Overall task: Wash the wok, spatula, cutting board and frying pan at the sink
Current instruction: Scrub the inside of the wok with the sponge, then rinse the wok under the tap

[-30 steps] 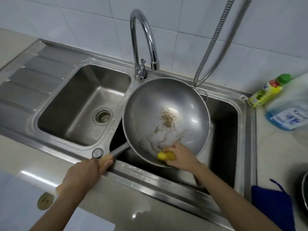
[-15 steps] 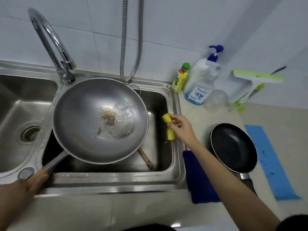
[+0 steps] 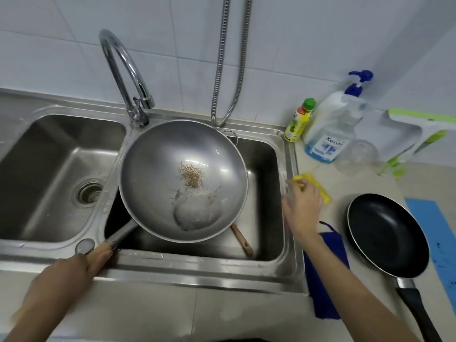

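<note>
Stainless steel pretty much everywhere, and closest to you your left hand (image 3: 74, 267) is wrapped around the wok's handle at the front lip of the sink (image 3: 197, 275). The wok (image 3: 183, 180) hangs tilted over the right basin, with a brown burnt patch in the middle and a puddle of suds just below it. A wooden handle (image 3: 243, 240) pokes out from under the wok's rim, lying in the basin. To the right, a dark blue cloth (image 3: 323, 280) drapes over the table edge, and the black frying pan (image 3: 387, 234) sits on the table beside it, well apart from the sink. Your right hand (image 3: 302, 206) is a bit blurry, fingers curled on the yellow sponge (image 3: 318, 187) right at the sink's right rim. Further back, a pump bottle (image 3: 333, 124) and a small yellow bottle (image 3: 299, 119) stand by the wall, and the tap (image 3: 123, 70) arches behind the wok.
</note>
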The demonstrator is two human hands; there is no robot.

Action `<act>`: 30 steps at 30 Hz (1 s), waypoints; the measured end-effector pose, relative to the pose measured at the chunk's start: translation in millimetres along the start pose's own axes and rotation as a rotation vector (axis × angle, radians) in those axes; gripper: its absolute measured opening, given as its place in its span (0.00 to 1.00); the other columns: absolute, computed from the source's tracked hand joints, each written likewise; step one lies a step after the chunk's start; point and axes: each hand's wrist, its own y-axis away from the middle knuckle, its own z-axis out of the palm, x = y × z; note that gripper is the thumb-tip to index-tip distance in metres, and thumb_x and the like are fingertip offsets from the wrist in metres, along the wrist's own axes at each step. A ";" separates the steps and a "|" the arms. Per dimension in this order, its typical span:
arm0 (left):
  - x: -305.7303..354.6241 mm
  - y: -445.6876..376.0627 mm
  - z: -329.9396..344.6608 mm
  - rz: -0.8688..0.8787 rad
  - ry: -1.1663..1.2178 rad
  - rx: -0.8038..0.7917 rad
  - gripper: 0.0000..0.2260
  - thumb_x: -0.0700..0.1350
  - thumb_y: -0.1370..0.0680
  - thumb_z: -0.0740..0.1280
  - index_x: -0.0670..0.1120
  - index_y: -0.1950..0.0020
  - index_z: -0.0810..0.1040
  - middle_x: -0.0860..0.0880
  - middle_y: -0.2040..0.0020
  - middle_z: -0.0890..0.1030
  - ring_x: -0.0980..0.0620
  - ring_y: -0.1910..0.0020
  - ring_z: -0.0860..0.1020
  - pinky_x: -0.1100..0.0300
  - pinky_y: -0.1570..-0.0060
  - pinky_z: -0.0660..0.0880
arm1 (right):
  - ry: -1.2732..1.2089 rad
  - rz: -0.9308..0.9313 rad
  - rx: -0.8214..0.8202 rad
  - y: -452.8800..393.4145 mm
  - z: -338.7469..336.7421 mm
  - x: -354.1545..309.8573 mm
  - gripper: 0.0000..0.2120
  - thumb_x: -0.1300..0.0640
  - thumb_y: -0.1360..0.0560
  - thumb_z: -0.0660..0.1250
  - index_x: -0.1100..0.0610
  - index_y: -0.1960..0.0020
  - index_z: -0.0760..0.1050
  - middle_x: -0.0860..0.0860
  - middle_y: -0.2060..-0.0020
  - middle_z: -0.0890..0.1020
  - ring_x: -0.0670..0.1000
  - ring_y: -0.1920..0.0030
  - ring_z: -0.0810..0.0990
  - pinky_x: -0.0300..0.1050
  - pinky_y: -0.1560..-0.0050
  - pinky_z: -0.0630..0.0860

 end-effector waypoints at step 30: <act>40.6 81.8 -35.1 -0.075 0.305 -0.069 0.19 0.65 0.25 0.49 0.51 0.59 0.65 0.51 0.67 0.76 0.52 0.68 0.71 0.57 0.67 0.66 | -0.786 0.827 -1.279 82.4 159.9 -201.9 0.13 0.66 0.23 0.60 0.57 0.65 0.69 0.52 0.71 0.70 0.46 0.73 0.64 0.33 0.82 0.59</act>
